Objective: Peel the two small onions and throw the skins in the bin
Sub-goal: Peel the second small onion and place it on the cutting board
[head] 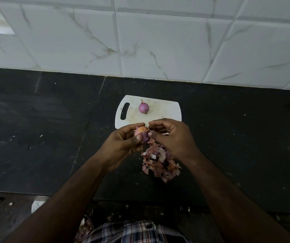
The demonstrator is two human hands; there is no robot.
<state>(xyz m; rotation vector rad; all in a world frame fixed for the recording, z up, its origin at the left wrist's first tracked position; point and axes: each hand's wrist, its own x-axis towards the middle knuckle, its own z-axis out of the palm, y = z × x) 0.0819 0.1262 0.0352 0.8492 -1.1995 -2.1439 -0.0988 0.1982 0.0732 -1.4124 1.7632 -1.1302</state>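
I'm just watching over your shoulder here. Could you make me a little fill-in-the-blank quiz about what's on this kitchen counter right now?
1. The peeled purple onion lies on the white plastic ____.
2. The half-peeled onion is held in the person's ____ hand.
3. The right hand pinches a bit of its ____.
4. The heap of torn pinkish skins lies on the ____ stone counter.

Missing words: chopping board; left; skin; black

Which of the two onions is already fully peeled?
The onion on the cutting board: smooth, purple, bare. The onion in the left hand still has papery skin, which the right hand pinches.
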